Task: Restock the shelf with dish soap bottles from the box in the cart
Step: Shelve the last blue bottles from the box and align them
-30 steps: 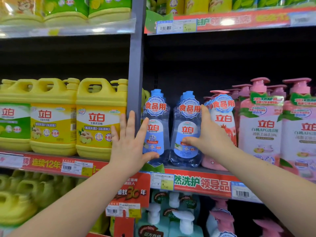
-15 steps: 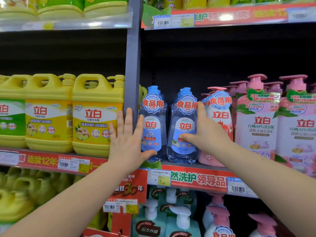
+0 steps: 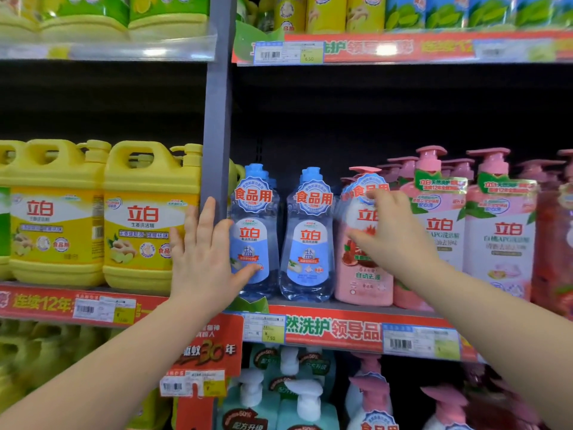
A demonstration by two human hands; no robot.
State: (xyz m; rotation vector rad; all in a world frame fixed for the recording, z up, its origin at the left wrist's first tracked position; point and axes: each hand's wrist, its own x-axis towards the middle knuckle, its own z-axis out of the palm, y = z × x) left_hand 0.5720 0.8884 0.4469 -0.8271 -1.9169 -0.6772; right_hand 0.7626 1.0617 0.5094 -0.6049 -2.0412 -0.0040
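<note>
Contact on the right is changing; the right hand point(image 3: 387, 234), which was pressing against the flank of the right-hand clear dish soap bottle with the blue cap and blue label point(image 3: 310, 243) half a second ago, is now sitting over the neighbouring pink pump bottle with the red fruit label point(image 3: 362, 274); its fingers point(image 3: 383, 200) are reaching up, loosely spread and fairly straight, toward the round tag point(image 3: 361, 189) at that bottle's neck, curling round nothing as far as the motion blur is letting me tell. The left hand point(image 3: 204, 259) is staying where it was, flat against the grey metal upright point(image 3: 217, 119), fingers point(image 3: 206, 218) straight and lying close together, thumb tip touching the lower label of the left-hand clear blue-capped bottle point(image 3: 254, 237). Both clear bottles are standing upright and side by side at the front edge of the middle shelf point(image 3: 328, 328), tight against the upright at its left end, with the pink bottle just beside them on the right; yellow handled jugs point(image 3: 145, 218) are standing on the other side of the upright. I am reading this as the pair being squared up and released, so this placement is looking finished; the right hand seems to be straightening the pink neighbour or pulling away. Neither the box nor the cart is showing, so how many bottles are remaining I cannot tell.
</note>
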